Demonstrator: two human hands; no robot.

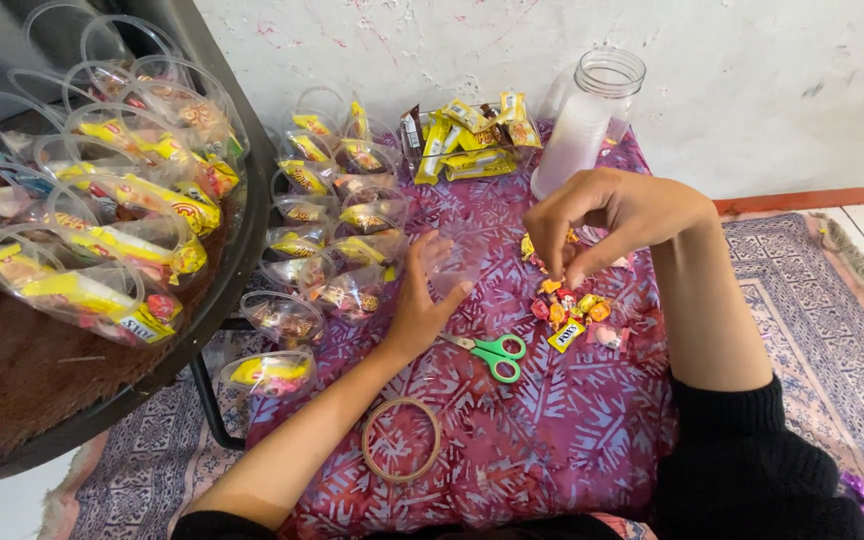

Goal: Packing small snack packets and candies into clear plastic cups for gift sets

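Head view: your right hand (602, 215) hangs with fingertips pinched together, whether on a sweet you cannot tell, just above the candy pile (570, 310). Your left hand (422, 300), fingers spread, cups a clear plastic cup (452, 262) left of those fingertips.

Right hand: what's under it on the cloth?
Under the right hand lies a small pile of wrapped candies, red, orange and yellow, on the purple patterned cloth. Whatever the fingertips pinch is hidden by the fingers themselves.
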